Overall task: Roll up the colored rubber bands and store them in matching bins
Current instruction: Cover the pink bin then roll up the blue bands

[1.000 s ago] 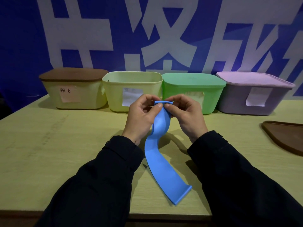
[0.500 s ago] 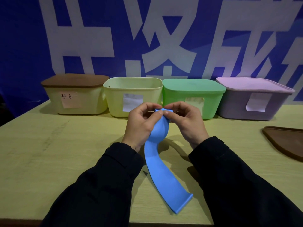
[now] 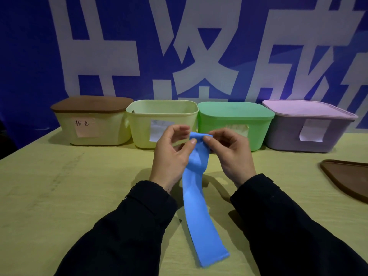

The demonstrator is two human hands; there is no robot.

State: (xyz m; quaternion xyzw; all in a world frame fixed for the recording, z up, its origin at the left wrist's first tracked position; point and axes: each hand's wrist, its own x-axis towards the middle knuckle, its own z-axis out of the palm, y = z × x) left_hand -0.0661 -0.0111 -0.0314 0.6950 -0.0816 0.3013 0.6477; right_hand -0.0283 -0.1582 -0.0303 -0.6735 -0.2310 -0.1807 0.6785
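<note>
While both thumbs and forefingers pinched the top end of the blue band [image 3: 196, 194], the left hand [image 3: 171, 156] and right hand [image 3: 231, 154] had turned that end over a little more than half a second before, so rolling was barely begun. Its tail lay on the tabletop [image 3: 59, 196] toward the near edge. Along the far edge stood four bins; only the open yellow-green bin [image 3: 162, 123] lacked a lid.

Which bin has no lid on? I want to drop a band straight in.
The second bin from the left, pale yellow-green; the other three wear lids.
</note>
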